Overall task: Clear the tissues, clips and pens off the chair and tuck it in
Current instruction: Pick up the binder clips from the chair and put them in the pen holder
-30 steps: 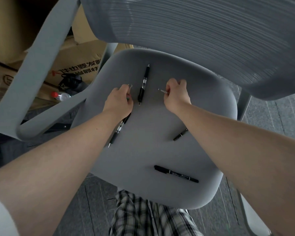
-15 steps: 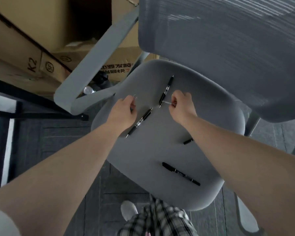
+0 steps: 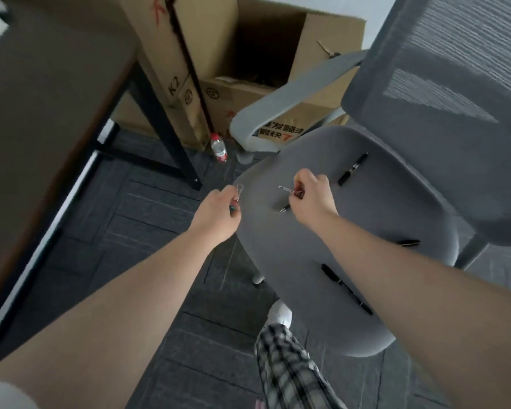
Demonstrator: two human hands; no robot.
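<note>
The grey office chair (image 3: 381, 219) fills the right half of the view, its mesh back above. My left hand (image 3: 216, 214) hovers past the seat's left edge, pinching a binder clip (image 3: 239, 191) with a wire handle. My right hand (image 3: 310, 199) is over the seat, shut on another binder clip (image 3: 289, 191) with its wire sticking left. A black pen (image 3: 353, 169) lies near the back of the seat, and the tip of a second pen (image 3: 284, 208) shows under my right hand. A black marker (image 3: 345, 287) lies near the front. Another pen (image 3: 409, 242) peeks out beside my right forearm.
A brown desk top (image 3: 42, 119) with black legs (image 3: 171, 134) stands at the left. Cardboard boxes (image 3: 248, 54) are stacked behind the chair, with a plastic bottle (image 3: 219, 147) on the dark carpet floor. My checked trouser leg (image 3: 286, 367) and white shoe (image 3: 279, 312) are below the seat.
Both hands lifted off the seat with a clip each and moved left; my left hand is now past the seat's edge. The view swung left, bringing the desk into sight.
</note>
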